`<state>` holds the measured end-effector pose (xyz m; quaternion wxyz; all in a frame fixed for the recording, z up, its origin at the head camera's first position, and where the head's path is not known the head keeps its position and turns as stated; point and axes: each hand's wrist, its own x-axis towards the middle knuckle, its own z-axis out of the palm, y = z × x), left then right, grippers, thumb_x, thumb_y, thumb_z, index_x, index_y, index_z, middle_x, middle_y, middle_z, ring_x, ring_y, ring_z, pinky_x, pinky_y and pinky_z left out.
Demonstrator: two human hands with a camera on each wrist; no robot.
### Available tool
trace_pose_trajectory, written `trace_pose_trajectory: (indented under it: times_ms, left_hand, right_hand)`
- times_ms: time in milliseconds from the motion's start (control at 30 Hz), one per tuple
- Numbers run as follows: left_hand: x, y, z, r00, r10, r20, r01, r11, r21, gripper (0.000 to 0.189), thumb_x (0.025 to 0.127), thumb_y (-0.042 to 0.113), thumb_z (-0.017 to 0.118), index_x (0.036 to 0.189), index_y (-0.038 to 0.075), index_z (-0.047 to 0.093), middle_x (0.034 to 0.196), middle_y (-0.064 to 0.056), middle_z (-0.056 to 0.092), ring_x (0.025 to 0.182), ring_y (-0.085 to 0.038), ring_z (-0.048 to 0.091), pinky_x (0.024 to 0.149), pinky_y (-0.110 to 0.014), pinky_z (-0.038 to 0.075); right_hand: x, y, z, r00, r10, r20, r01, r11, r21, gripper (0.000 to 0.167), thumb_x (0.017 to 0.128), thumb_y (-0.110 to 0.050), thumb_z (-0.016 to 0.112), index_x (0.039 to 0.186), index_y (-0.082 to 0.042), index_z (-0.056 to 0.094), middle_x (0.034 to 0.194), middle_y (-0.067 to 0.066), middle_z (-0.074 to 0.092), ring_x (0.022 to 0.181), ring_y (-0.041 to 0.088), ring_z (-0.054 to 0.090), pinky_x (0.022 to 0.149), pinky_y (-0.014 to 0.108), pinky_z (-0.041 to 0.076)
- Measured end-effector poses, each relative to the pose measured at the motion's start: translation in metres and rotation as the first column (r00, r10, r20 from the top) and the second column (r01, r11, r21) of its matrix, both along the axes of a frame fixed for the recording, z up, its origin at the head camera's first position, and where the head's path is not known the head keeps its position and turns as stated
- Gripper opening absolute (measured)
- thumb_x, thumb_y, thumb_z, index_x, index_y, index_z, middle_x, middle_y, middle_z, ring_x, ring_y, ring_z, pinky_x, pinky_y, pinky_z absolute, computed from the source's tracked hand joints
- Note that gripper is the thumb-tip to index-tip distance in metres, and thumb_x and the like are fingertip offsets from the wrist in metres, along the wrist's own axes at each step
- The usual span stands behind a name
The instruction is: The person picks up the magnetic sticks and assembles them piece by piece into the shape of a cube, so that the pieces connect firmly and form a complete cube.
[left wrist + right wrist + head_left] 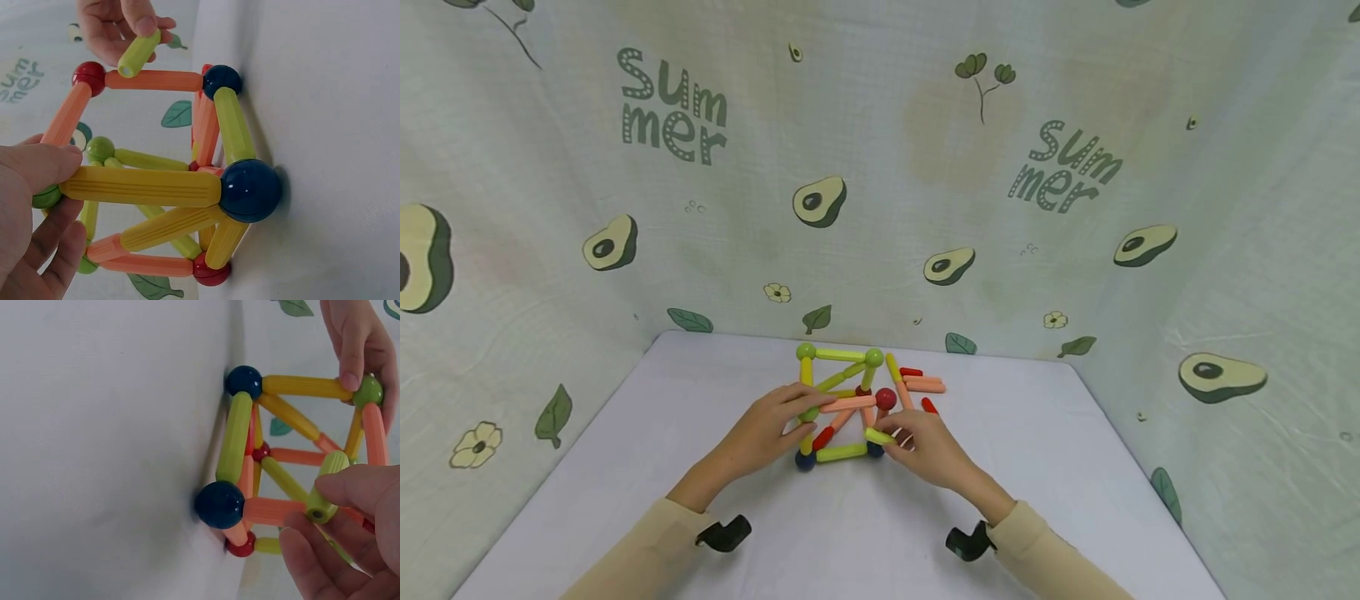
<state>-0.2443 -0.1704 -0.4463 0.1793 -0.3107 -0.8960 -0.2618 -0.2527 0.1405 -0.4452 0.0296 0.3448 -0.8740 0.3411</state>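
A cube-like frame of magnetic rods and balls stands on the white table. Its front bottom corners are a left blue ball (250,190) and a right blue ball (219,505), joined by a light green rod (842,452). My left hand (769,433) grips the frame's near upper left corner, thumb and fingers around the green ball (47,197) atop an upright yellow rod (144,186). Between thumb and fingers my right hand (931,446) pinches a short light green rod (328,487), in front of the upright orange rod (153,80) below a red ball (886,398).
Loose orange rods (925,384), a short red rod (929,406) and a yellow-tipped rod (892,367) lie right of the frame, toward the back. A printed cloth (880,167) hangs behind the white table (850,533).
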Motion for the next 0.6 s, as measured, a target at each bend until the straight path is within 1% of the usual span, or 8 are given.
trace_pose_trajectory:
  times_ms: [67, 133, 267, 333, 433, 500, 600]
  left_hand:
    - [0.0, 0.0, 0.0, 1.0, 0.003, 0.001, -0.003, 1.0, -0.003, 0.056, 0.091, 0.013, 0.086, 0.142, 0.029, 0.069, 0.13, 0.007, 0.066, 0.111, -0.01, 0.062, 0.092, -0.033, 0.06]
    - [0.0, 0.0, 0.0, 1.0, 0.003, 0.0, -0.003, 1.0, 0.0, 0.056, 0.091, 0.012, 0.086, 0.142, 0.028, 0.069, 0.129, 0.007, 0.066, 0.111, -0.01, 0.062, 0.092, -0.032, 0.06]
    - [0.0, 0.0, 0.0, 1.0, 0.002, 0.005, -0.002, 1.0, 0.005, 0.056, 0.091, 0.01, 0.086, 0.142, 0.027, 0.069, 0.129, 0.007, 0.067, 0.108, -0.01, 0.061, 0.09, -0.031, 0.059]
    - [0.0, -0.001, 0.001, 1.0, 0.004, 0.004, -0.004, 1.0, 0.008, 0.057, 0.091, 0.01, 0.086, 0.142, 0.027, 0.069, 0.129, 0.007, 0.066, 0.108, -0.009, 0.061, 0.09, -0.03, 0.059]
    - [0.0, -0.001, 0.001, 1.0, 0.009, 0.0, -0.009, 1.0, 0.01, 0.058, 0.09, 0.008, 0.086, 0.142, 0.027, 0.069, 0.128, 0.007, 0.067, 0.108, -0.009, 0.061, 0.09, -0.03, 0.06]
    - [0.0, -0.001, 0.001, 1.0, 0.008, -0.002, -0.008, 1.0, 0.01, 0.058, 0.089, 0.008, 0.087, 0.142, 0.026, 0.069, 0.127, 0.007, 0.067, 0.109, -0.01, 0.062, 0.091, -0.03, 0.06]
    - [0.0, -0.001, 0.001, 1.0, 0.002, 0.0, -0.002, 1.0, 0.009, 0.058, 0.09, 0.008, 0.086, 0.142, 0.026, 0.07, 0.128, 0.006, 0.067, 0.11, -0.01, 0.062, 0.092, -0.031, 0.06]
  right_hand:
    - [-0.001, 0.003, -0.002, 1.0, -0.001, 0.008, 0.0, 1.0, 0.03, 0.028, 0.095, -0.003, 0.078, 0.122, -0.01, 0.077, 0.112, -0.001, 0.076, 0.091, 0.012, 0.069, 0.081, 0.038, 0.063]
    - [-0.004, 0.008, -0.005, 1.0, -0.01, 0.014, 0.009, 0.997, 0.079, 0.026, 0.096, -0.005, 0.078, 0.121, -0.011, 0.078, 0.111, -0.003, 0.077, 0.09, 0.01, 0.068, 0.08, 0.035, 0.063]
    - [-0.013, 0.026, -0.017, 0.998, -0.056, 0.019, 0.051, 0.978, 0.203, 0.024, 0.094, -0.005, 0.078, 0.117, -0.012, 0.079, 0.108, -0.004, 0.077, 0.089, 0.009, 0.067, 0.081, 0.032, 0.061]
    - [-0.019, 0.035, -0.025, 0.996, -0.088, 0.02, 0.081, 0.966, 0.245, 0.023, 0.093, -0.002, 0.078, 0.115, -0.011, 0.079, 0.105, -0.002, 0.077, 0.088, 0.012, 0.066, 0.081, 0.034, 0.06]
    - [-0.028, 0.046, -0.034, 0.99, -0.129, 0.047, 0.112, 0.954, 0.277, 0.024, 0.093, 0.002, 0.077, 0.113, -0.009, 0.079, 0.103, 0.001, 0.076, 0.088, 0.015, 0.066, 0.081, 0.037, 0.06]
    - [-0.035, 0.052, -0.035, 0.985, -0.145, 0.09, 0.113, 0.949, 0.294, 0.024, 0.092, 0.002, 0.076, 0.113, -0.009, 0.079, 0.101, 0.001, 0.075, 0.089, 0.017, 0.065, 0.082, 0.039, 0.059]
    - [-0.047, 0.056, -0.029, 0.977, -0.164, 0.139, 0.115, 0.944, 0.309, 0.023, 0.093, -0.001, 0.075, 0.115, -0.009, 0.079, 0.102, 0.001, 0.074, 0.091, 0.018, 0.064, 0.082, 0.04, 0.058]
